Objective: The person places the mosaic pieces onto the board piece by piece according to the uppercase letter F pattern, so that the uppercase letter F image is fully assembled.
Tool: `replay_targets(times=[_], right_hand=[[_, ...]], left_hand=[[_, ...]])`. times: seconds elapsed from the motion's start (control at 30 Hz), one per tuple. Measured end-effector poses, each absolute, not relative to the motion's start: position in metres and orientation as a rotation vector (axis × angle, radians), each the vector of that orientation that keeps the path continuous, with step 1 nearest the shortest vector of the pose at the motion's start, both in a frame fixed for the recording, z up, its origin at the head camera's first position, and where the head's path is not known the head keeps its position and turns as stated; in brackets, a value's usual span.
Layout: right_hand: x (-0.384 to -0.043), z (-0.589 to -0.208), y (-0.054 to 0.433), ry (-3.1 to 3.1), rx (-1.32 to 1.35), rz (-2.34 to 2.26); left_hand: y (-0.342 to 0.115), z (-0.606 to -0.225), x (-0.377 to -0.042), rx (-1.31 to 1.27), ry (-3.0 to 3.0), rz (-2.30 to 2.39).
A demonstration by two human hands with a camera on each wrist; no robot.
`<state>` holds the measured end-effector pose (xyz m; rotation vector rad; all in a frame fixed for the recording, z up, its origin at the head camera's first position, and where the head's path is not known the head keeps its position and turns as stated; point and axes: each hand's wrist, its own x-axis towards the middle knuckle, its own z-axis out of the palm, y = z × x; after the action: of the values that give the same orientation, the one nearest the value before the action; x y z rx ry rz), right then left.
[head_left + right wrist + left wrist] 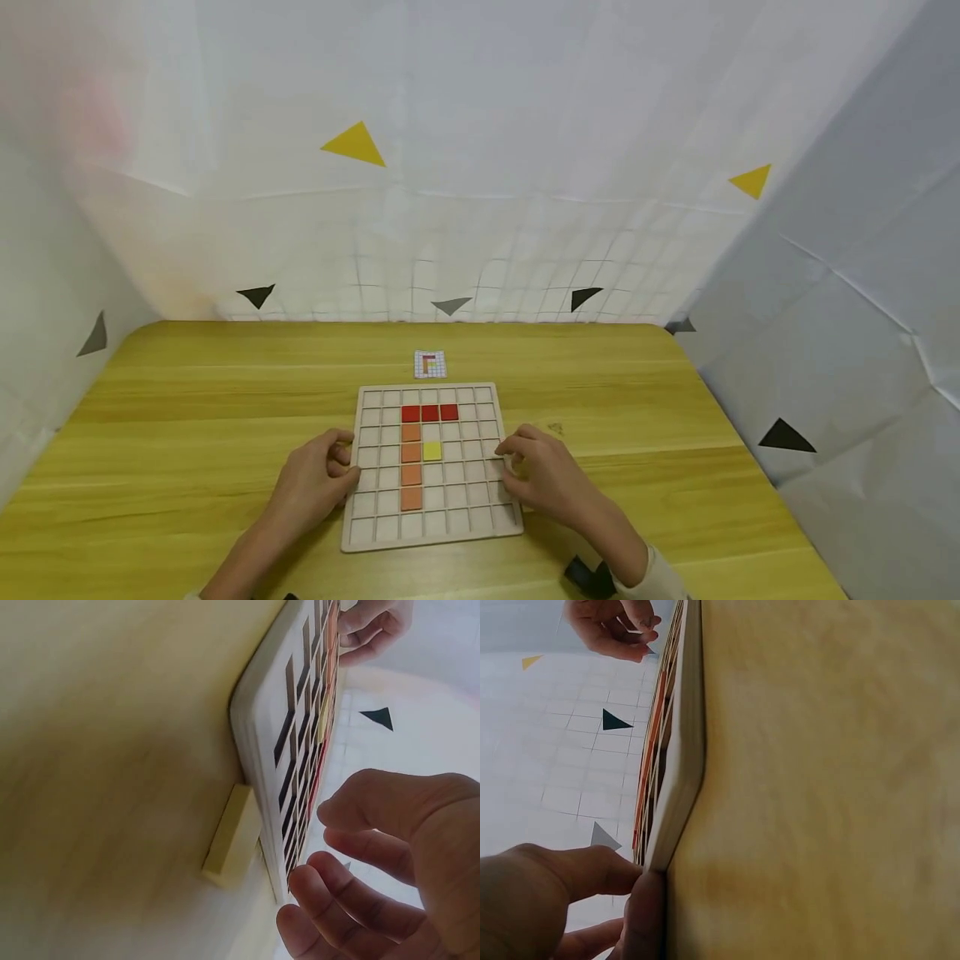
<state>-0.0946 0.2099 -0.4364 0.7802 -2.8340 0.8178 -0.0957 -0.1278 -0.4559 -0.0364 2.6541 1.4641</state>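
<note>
A pale wooden grid board (375, 527) lies on the table. Three red tiles (430, 413) form a row in it, several orange tiles (411, 475) run down in a column below the leftmost red one, and one yellow tile (432, 451) sits beside that column. My left hand (311, 479) pinches the board's left edge, thumb on the rim. At the right edge hovers my right hand (551, 479), fingers loosely bent with nothing visible between them. A yellow block (232, 838) touches the board's side in the right wrist view, hidden by the hand in the head view.
A small pattern card (430, 364) with a coloured grid lies behind the board. Near the right forearm is a black object (589, 577). A white sheet (480, 208) with triangles stands along the table's far edge, with more sheeting at both sides.
</note>
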Motion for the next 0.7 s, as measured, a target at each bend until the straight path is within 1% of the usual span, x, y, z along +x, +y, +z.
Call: replay_targets(times=[0.17, 0.7], right_hand=[[-0.091, -0.439, 0.217, -2.84, 0.76, 0.838], [-0.087, -0.441, 0.236, -2.843, 0.816, 0.858]], left_hand=[[-0.129, -0.455, -0.095, -0.024, 2.653, 1.47], [-0.129, -0.454, -0.095, -0.021, 2.659, 1.468]])
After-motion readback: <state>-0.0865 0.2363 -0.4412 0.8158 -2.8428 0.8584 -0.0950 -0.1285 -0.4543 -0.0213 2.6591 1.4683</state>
